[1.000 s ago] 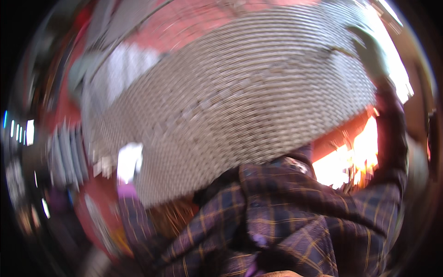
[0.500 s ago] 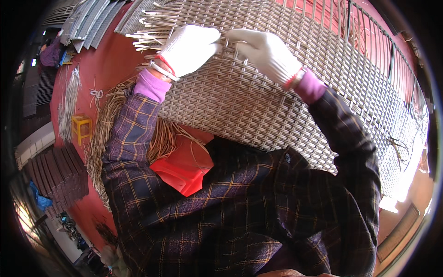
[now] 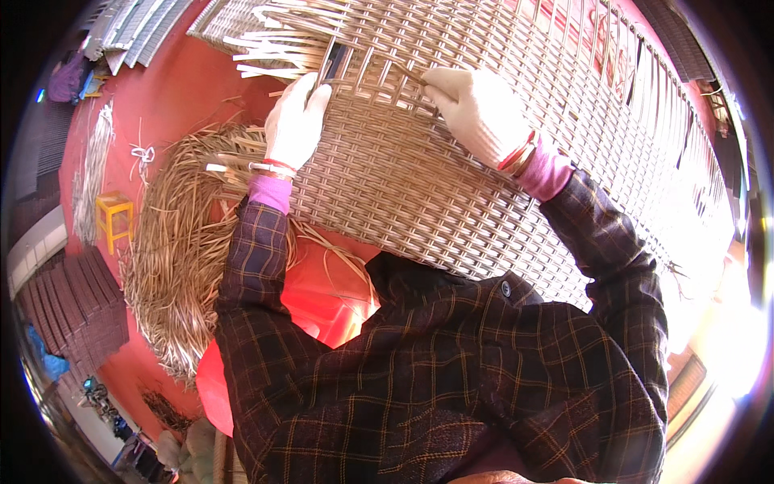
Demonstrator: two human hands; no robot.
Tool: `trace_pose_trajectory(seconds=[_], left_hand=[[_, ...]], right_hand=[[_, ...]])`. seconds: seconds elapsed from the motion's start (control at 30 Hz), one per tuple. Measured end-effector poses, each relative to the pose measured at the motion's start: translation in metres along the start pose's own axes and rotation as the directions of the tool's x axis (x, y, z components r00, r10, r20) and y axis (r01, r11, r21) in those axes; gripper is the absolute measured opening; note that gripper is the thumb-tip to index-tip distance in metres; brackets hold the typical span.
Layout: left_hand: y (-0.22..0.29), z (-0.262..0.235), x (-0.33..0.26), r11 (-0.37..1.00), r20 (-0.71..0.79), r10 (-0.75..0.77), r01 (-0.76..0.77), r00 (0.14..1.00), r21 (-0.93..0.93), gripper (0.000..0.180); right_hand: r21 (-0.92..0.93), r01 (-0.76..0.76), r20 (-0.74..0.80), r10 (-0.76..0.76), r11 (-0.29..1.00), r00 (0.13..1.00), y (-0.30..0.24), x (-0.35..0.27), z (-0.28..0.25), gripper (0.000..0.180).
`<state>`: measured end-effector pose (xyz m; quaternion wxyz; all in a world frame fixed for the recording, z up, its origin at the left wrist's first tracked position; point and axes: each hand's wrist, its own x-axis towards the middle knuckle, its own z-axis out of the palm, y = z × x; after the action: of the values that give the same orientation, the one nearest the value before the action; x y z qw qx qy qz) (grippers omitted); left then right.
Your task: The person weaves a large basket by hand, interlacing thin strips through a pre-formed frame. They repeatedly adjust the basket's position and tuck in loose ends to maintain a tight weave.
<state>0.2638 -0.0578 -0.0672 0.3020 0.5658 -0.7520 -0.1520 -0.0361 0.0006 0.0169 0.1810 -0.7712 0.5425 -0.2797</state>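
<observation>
"Where's the woven panel (image 3: 387,161)?"

"Across my head view, just beyond the checked jacket (image 3: 403,355)."

"And the grips?"

"I see the right hand (image 3: 477,113) pinching a thin strand (image 3: 410,74) on the panel. The left hand (image 3: 293,123), at the panel's edge, meets a dark slim tool (image 3: 334,63); I can't tell whether it's clamped there."
</observation>
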Motion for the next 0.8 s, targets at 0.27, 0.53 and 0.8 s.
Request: trace_pose_trajectory(seconds=[0.27, 0.53, 0.8], left_hand=[[-0.001, 0.004, -0.001, 0.996, 0.012, 0.084, -0.084, 0.996, 0.042, 0.040], [0.002, 0.003, -0.003, 0.999, -0.031, 0.027, -0.027, 0.999, -0.018, 0.043], [0.001, -0.003, -0.002, 0.993, -0.158, 0.096, -0.084, 0.983, 0.079, 0.037]], right_hand=[[0.031, 0.262, 0.108, -0.264, 0.965, 0.958, -0.060, 0.095, 0.004, 0.037], [0.595, 0.250, -0.074, -0.258, 0.764, 0.963, -0.088, 0.180, -0.025, 0.032], [0.101, 0.022, 0.124, -0.035, 0.995, 0.992, 0.012, 0.063, 0.018, 0.030]])
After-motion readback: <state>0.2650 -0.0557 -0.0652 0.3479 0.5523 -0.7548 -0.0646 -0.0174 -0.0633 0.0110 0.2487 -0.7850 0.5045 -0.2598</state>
